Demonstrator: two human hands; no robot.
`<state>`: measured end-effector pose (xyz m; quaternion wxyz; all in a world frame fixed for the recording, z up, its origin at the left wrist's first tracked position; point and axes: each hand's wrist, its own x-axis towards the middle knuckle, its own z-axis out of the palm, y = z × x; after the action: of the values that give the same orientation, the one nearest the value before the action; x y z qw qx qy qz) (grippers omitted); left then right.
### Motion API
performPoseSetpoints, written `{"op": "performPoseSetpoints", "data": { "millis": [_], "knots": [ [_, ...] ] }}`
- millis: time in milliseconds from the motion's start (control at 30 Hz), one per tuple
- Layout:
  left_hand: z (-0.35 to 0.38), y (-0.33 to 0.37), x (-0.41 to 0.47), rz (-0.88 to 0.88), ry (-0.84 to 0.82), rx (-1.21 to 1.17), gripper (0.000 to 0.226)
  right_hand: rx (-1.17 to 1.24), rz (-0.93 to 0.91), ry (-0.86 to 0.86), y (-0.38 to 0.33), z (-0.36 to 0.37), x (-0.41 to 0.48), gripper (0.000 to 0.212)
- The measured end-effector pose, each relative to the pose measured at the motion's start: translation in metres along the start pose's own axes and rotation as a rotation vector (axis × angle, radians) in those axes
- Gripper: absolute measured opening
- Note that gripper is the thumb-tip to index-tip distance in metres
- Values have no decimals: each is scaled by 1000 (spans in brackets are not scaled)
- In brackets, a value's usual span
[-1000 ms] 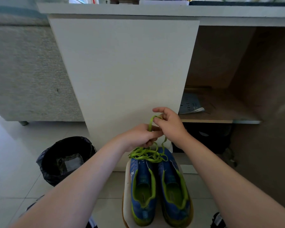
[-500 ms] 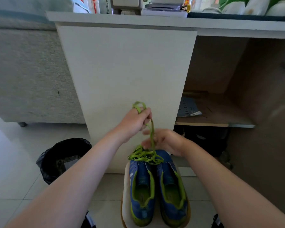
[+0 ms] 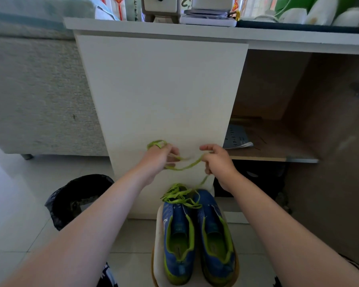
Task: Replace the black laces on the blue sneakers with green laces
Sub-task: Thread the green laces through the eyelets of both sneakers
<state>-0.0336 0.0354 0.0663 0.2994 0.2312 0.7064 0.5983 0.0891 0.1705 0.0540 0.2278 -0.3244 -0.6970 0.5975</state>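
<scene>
Two blue sneakers [image 3: 179,230] are set side by side on a white stool [image 3: 159,241], toes toward a white cabinet [image 3: 164,96]. Above them a green lace [image 3: 186,167] is stretched between the hands, gripped in the curled fingers of the left hand [image 3: 158,160] and pinched by the right hand [image 3: 218,162], its remainder heaped on the toes.

**Furniture and clutter around a small stool**

A white stool [image 3: 159,235] stands on the pale tiled floor [image 3: 13,214]. Beyond its far edge rises a white cabinet panel [image 3: 162,90] under a white tabletop [image 3: 216,35]. A cream box [image 3: 160,6] and red hanging ornaments [image 3: 119,3] sit near the tabletop's front edge. A grey sofa [image 3: 35,90] stands to the left. A black-lined bin [image 3: 75,195] is on the floor left of the stool. To the right, a printed booklet [image 3: 236,139] lies on an open wooden shelf [image 3: 278,150].
</scene>
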Motion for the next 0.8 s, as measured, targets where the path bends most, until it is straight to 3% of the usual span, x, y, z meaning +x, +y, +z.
{"op": "performPoseSetpoints", "data": {
  "millis": [67, 133, 200, 300, 367, 467, 500, 633, 733, 800],
  "knots": [
    [16, -11, -5, 19, -161, 112, 29, 247, -88, -37, -15, 5, -5, 33],
    [32, -17, -10, -8, -273, 33, 30, 401, -165, -44, -26, 7, -10, 34],
    [43, -18, -16, -42, -382, -17, 31, 493, -226, -59, -29, 4, -12, 28],
    [46, -14, -20, 37, -426, 134, 26, 524, -210, -46, -26, -2, -12, 29],
    [44, -11, -17, 75, -369, 118, 24, 390, -95, 35, -16, -5, -4, 37],
    [40, -3, -12, -9, -280, -233, 24, 61, 188, 54, -3, -3, 1, 29],
    [39, 0, -10, -44, -263, -365, 25, 73, 228, -19, 2, 0, -1, 28],
    [38, 9, -12, -134, -280, -675, 30, 281, 85, -410, 15, 13, -18, 28],
    [33, 11, -8, -118, -218, -671, 29, -77, 41, -523, 33, 17, -14, 19],
    [23, 12, -3, -18, -105, -422, 31, -370, 47, -484, 49, 15, -6, 13]
  ]
}}
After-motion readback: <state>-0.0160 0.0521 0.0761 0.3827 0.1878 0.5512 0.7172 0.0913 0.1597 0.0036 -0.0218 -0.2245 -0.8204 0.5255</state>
